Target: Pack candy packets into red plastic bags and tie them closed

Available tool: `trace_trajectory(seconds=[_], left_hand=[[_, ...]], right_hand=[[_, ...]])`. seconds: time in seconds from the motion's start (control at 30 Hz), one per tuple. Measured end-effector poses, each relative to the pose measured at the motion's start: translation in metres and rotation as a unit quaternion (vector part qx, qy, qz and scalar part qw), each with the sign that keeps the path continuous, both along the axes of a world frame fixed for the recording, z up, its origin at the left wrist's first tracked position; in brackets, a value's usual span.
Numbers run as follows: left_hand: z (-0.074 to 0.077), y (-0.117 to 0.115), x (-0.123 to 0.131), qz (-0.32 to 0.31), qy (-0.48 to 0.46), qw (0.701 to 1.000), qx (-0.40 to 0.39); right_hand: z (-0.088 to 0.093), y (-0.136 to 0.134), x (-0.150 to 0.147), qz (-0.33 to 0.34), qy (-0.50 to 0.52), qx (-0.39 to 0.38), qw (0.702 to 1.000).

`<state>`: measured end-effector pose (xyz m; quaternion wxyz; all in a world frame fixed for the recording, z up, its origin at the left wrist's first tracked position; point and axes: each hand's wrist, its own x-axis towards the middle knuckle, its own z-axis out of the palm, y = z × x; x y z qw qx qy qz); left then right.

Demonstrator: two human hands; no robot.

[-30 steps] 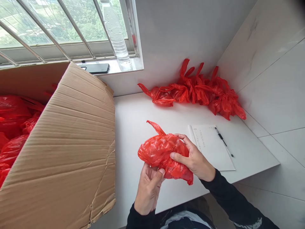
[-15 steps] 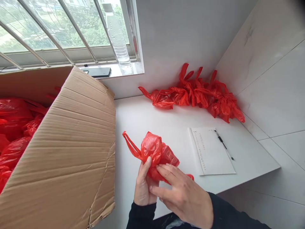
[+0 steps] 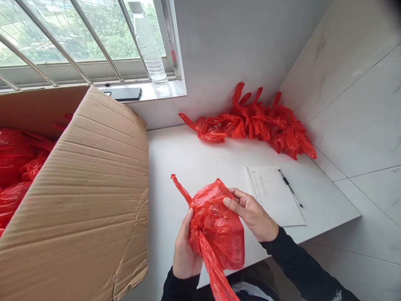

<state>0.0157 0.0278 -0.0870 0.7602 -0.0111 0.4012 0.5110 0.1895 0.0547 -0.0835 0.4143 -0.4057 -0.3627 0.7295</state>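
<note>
A red plastic bag (image 3: 219,221) is held between both hands above the front of the white table. Through its thin film shows a boxy shape with faint printing, whose kind I cannot make out. One twisted handle points up to the left, and another hangs down toward my lap. My left hand (image 3: 186,246) grips the bag's left side, thumb on top near the gathered part. At its upper right edge, my right hand (image 3: 252,213) pinches the film between thumb and fingers.
A cardboard box (image 3: 94,179) holding red bags (image 3: 19,159) stands at left. Several tied red bags (image 3: 247,121) line the wall. A notebook (image 3: 278,196) and pen (image 3: 290,186) lie right. On the windowsill are a bottle (image 3: 150,54) and a phone (image 3: 127,94).
The bag has been turned and spread out, showing a wider face. My right hand has moved from its front to its upper right edge. One handle now hangs down.
</note>
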Motion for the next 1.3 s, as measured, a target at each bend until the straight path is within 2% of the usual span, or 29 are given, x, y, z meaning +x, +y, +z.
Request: trace_trajectory(seconds=[0.13, 0.27, 0.33, 0.5, 0.67, 0.77, 0.87, 0.93, 1.1, 1.3], left_hand=[[0.002, -0.004, 0.001, -0.016, 0.071, 0.996, 0.059], [0.007, -0.004, 0.001, -0.067, 0.183, 0.969, 0.151], [0.006, -0.003, 0.0, -0.069, 0.211, 0.963, 0.156], [0.0, -0.001, -0.007, -0.054, 0.164, 0.977, 0.124], [0.005, -0.001, -0.01, -0.075, 0.136, 0.982, 0.107], [0.009, -0.001, -0.012, -0.12, 0.166, 0.969, 0.138], [0.011, 0.001, -0.013, -0.165, 0.216, 0.944, 0.188], [0.01, 0.003, -0.013, -0.184, 0.237, 0.936, 0.184], [0.004, 0.011, -0.019, -0.19, 0.219, 0.942, 0.167], [0.01, 0.022, -0.033, -0.255, 0.211, 0.919, 0.214]], right_hand=[[0.002, -0.003, 0.0, -0.031, -0.011, 0.022, 0.999], [0.003, -0.004, 0.002, -0.037, -0.03, 0.039, 0.998], [0.003, -0.004, 0.002, -0.038, -0.034, 0.046, 0.998], [0.001, -0.004, 0.003, -0.037, -0.044, 0.06, 0.997], [0.003, -0.005, 0.003, -0.016, -0.055, 0.036, 0.998], [0.006, -0.005, 0.002, 0.0, -0.057, 0.041, 0.998], [0.01, -0.005, 0.001, -0.003, -0.081, 0.06, 0.995], [0.011, -0.005, 0.001, -0.004, -0.084, 0.058, 0.995], [0.01, -0.009, 0.001, 0.008, -0.056, 0.035, 0.998], [0.014, -0.014, 0.003, 0.032, -0.078, 0.037, 0.996]])
